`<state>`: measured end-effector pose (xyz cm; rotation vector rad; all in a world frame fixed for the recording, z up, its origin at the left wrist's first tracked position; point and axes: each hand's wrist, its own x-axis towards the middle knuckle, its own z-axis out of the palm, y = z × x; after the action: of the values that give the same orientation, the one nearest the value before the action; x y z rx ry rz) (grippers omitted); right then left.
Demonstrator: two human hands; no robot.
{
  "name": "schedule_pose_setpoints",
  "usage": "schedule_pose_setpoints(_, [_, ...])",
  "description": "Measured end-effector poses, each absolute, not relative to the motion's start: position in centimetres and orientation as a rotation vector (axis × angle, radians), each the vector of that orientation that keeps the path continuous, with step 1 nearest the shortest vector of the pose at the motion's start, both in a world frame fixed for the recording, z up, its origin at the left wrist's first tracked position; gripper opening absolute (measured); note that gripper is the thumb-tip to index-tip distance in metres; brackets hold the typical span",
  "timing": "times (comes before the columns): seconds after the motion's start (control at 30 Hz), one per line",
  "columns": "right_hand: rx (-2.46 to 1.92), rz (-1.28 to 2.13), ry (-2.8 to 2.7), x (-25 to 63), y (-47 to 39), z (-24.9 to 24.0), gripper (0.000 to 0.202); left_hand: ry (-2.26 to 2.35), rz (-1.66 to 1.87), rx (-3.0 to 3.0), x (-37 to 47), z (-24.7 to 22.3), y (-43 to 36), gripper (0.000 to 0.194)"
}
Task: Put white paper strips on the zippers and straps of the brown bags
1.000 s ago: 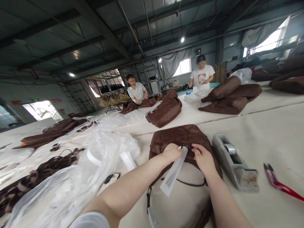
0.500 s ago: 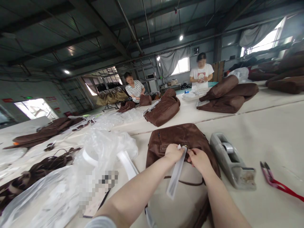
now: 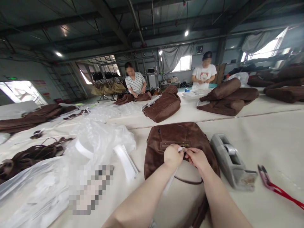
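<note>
A brown leather bag [image 3: 175, 131] with a beige lower panel lies in front of me. My left hand [image 3: 174, 155] pinches a thin white strip [image 3: 169, 184], whose tail trails below the wrist over the beige panel. Closed at the fingertips, my right hand [image 3: 196, 158] meets the left just under the bag's brass zipper [image 3: 185, 145]. What the right fingers grip is hidden. A dark cord [image 3: 188, 181] curves across the panel below both hands.
Right of the bag stands a grey tape dispenser [image 3: 234, 163], with red-handled pliers [image 3: 273, 186] beyond it. White strips [image 3: 125, 161] and clear plastic [image 3: 102, 139] lie left, near brown straps [image 3: 30, 158]. Farther back are brown bags [image 3: 163, 106] and two people.
My fingertips have come closer together and the strip's upper end has drawn in between them. Its tail now lies partly behind my left forearm. The view has turned slightly.
</note>
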<state>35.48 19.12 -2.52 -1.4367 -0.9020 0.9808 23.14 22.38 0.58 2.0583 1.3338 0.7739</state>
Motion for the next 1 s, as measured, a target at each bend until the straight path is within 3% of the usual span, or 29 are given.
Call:
schedule_pose_setpoints(0.07, [-1.416,0.970,-0.886,35.5,19.3,-2.8,0.031,1.311,0.775,2.380,22.9,0.6,21.5,0.018])
schedule_pose_setpoints(0.2, [-1.382,0.966,-0.870,35.5,19.3,-2.8,0.034,1.230,0.566,2.929,22.6,0.0,20.4,0.040])
schedule_pose_setpoints(0.37, [-1.355,0.998,-0.858,35.1,18.8,-2.1,0.036,1.316,0.436,3.084,22.4,-0.9,19.9,0.035])
schedule_pose_setpoints(0.5, [-1.359,0.971,-0.860,34.6,18.5,-2.0,0.041,1.278,0.554,2.910,21.9,-0.3,19.5,0.034])
schedule_pose_setpoints(0.63, [-1.333,0.978,-0.878,34.2,18.4,-1.8,0.045,1.228,0.795,2.278,21.3,0.1,20.7,0.022])
schedule_pose_setpoints(0.73, [-1.308,0.976,-0.914,34.0,18.3,-1.5,0.044,1.086,0.681,1.803,21.3,-0.2,22.2,0.009])
schedule_pose_setpoints(0.87, [-1.353,0.952,-0.963,33.9,18.4,-1.5,0.045,0.985,0.636,1.628,21.2,-0.8,23.3,0.029])
schedule_pose_setpoints(1.0, [-1.496,0.833,-1.054,33.5,17.7,-0.9,0.042,0.965,0.654,1.766,20.8,-0.7,23.2,0.027])
